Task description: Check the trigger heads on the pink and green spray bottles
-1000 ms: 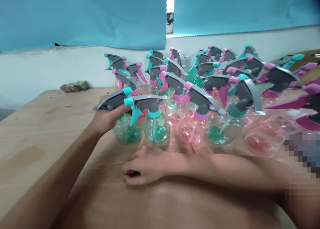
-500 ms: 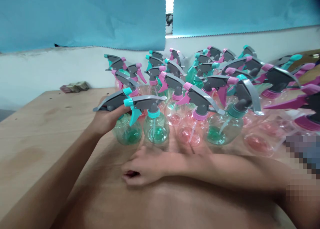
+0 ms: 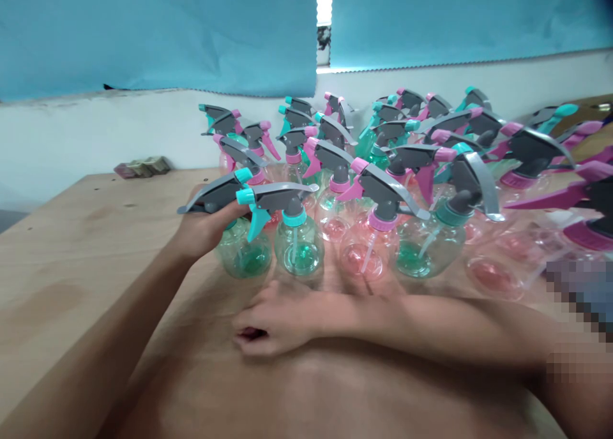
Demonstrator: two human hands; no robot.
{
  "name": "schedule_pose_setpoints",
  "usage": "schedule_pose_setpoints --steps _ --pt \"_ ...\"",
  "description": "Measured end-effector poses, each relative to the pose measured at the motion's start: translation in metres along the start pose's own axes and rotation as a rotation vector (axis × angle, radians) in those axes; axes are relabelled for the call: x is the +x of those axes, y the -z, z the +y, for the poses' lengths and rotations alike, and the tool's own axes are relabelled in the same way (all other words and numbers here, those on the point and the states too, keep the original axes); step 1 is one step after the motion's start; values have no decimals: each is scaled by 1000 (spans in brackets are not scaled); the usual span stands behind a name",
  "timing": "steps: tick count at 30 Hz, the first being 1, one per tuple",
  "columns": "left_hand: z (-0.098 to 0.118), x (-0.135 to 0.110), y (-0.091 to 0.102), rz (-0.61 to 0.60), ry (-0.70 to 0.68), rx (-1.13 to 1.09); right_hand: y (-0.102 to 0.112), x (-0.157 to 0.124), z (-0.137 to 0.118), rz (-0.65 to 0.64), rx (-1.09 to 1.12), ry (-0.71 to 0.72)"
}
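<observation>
My left hand [image 3: 204,228] is wrapped round the neck of a green spray bottle [image 3: 246,257] at the front left of a crowd of bottles. That bottle stands upright, its grey and turquoise trigger head [image 3: 215,193] above my thumb, and my fingers are partly hidden behind it. Touching close by is a second green spray bottle [image 3: 301,251] with a turquoise collar. On the table in front of the bottles, my right hand [image 3: 278,318] rests in a loose fist, with a dark hollow inside the curled fingers and nothing seen in it. A pink spray bottle [image 3: 368,254] stands just beyond the right wrist.
Several more green and pink spray bottles [image 3: 431,251] pack the wooden table [image 3: 96,260] to the right and back. Small stacked bundles [image 3: 142,166] lie near the wall. Blue sheets [image 3: 158,37] hang over the wall. A blurred-out patch [image 3: 582,292] sits at the right edge.
</observation>
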State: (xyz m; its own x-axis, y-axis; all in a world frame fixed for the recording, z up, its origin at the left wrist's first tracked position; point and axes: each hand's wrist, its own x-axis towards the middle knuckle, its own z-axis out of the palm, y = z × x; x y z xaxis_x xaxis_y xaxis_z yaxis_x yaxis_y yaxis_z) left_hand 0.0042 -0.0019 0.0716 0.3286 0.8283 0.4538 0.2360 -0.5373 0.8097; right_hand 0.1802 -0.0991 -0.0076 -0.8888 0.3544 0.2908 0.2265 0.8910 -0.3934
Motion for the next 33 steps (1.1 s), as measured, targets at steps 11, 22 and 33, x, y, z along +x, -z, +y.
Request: schedule_pose_setpoints --steps 11,22,33 --pt "-1 0 0 11 7 14 0 0 0 2 3 14" --pt "5 2 -7 59 23 3 1 0 0 -25 -14 0" --pt "5 2 -8 88 54 -1 -1 -1 1 -18 -8 0"
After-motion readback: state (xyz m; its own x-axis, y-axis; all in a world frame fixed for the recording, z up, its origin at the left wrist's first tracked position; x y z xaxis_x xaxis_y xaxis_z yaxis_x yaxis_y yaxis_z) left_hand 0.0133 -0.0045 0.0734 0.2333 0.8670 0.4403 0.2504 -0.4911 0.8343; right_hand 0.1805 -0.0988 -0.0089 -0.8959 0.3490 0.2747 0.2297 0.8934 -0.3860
